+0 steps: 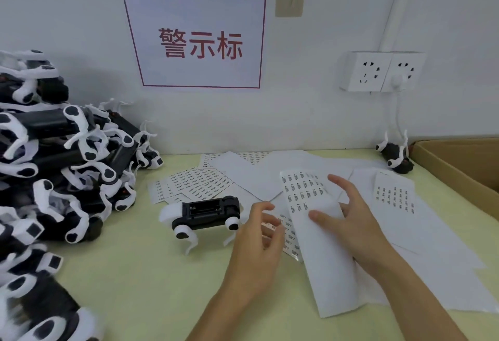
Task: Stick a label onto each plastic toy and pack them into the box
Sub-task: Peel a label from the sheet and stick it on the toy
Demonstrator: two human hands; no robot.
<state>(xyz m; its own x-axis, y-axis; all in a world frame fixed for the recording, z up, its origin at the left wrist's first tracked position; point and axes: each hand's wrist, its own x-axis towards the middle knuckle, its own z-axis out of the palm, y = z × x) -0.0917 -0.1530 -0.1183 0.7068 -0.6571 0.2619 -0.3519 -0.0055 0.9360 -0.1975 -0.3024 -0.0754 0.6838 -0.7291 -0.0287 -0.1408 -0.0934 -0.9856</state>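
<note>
Early stage. Your left hand (256,235) hangs relaxed, grip empty; right hand (348,216) presses label sheet (310,205), fingers straight. Toy (205,212) centre bench, unlabelled as far as visible. Pile (54,157) left untouched; box (459,162) right edge, contents hidden.

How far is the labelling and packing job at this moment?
Early, it seems. Done: perhaps the one toy lying beside the cardboard box, though its label cannot be seen. In hand: the right hand rests on a label sheet, the left hand hovers close by, and a single toy lies upturned in front. Left: the large pile of toys on the left side.
</note>
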